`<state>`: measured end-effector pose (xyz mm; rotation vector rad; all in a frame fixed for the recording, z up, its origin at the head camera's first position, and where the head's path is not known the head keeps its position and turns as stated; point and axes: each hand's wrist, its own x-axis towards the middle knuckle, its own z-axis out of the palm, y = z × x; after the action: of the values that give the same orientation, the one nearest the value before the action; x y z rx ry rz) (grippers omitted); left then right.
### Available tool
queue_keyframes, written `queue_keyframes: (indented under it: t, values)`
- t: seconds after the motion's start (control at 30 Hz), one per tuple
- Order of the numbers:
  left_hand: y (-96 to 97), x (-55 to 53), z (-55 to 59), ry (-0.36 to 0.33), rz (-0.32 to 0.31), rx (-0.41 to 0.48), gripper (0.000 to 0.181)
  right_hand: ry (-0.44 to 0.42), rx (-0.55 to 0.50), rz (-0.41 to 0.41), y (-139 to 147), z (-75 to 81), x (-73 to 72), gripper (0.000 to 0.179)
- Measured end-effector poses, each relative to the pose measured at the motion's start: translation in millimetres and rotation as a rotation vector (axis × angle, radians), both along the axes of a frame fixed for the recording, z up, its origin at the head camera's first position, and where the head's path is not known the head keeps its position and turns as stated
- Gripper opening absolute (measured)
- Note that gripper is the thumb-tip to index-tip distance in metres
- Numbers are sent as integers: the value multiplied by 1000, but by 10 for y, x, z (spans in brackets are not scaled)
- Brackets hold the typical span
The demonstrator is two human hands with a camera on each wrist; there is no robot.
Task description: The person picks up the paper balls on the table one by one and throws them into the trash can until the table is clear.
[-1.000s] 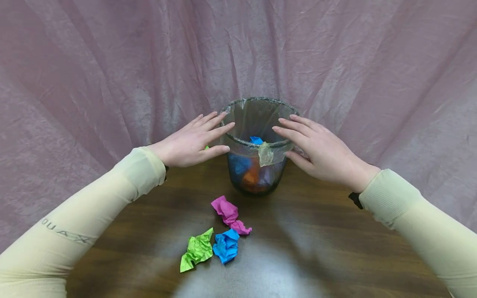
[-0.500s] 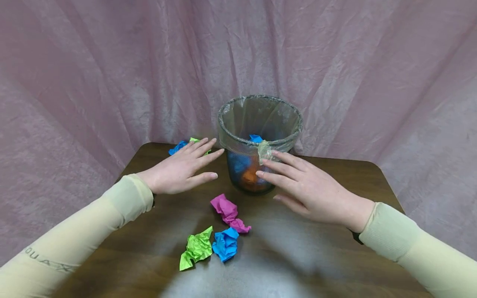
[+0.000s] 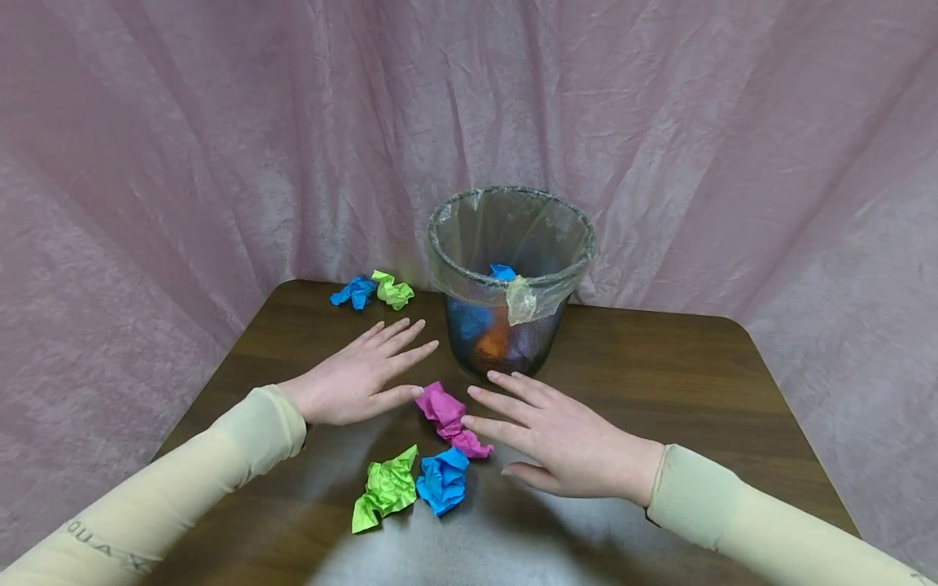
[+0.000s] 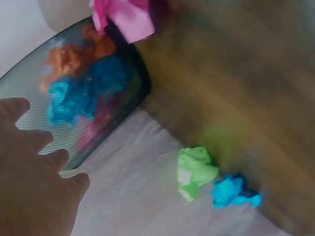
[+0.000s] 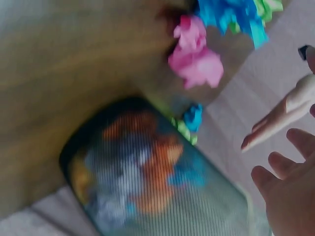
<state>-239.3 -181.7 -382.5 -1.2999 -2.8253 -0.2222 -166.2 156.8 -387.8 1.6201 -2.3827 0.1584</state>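
Observation:
My left hand hovers palm down with straight, spread fingers, left of a crumpled pink paper; its thumb tip appears beside the paper, touching or not I cannot tell. On the pink paper's other side is my right hand, fingers extended and holding nothing. Nearer the front lie a crumpled green paper and a crumpled blue paper. Behind the hands a black mesh wastebasket with a clear liner stands upright. Orange, blue and other crumpled papers show through its mesh in the right wrist view.
At the table's back left edge lie another blue paper ball and another green paper ball, side by side. A pink curtain hangs behind the brown wooden table. The wastebasket stands near the back edge.
Both hands have come down and back from the wastebasket's rim toward the pink paper, the right also moving left. The back left paper balls are now uncovered. The papers have not moved.

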Motion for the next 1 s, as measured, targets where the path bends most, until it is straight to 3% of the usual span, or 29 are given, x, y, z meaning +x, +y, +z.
queue_keyframes:
  t: [0.27, 0.53, 0.8, 1.0]
  values:
    - [-83, 68, -208, -59, 31, 8, 71, -48, 96, 60, -300, -348, 115, 88]
    - [-162, 116, -354, -58, 48, 24, 71, -70, 144, 71, -563, -574, 134, 77]
    - [-229, 140, -438, -79, 57, 51, 70, -56, 171, 50, -724, -777, 90, 63]
    - [-231, 144, -462, -93, 57, 59, 69, -36, 214, 32, -758, -892, 124, 64]
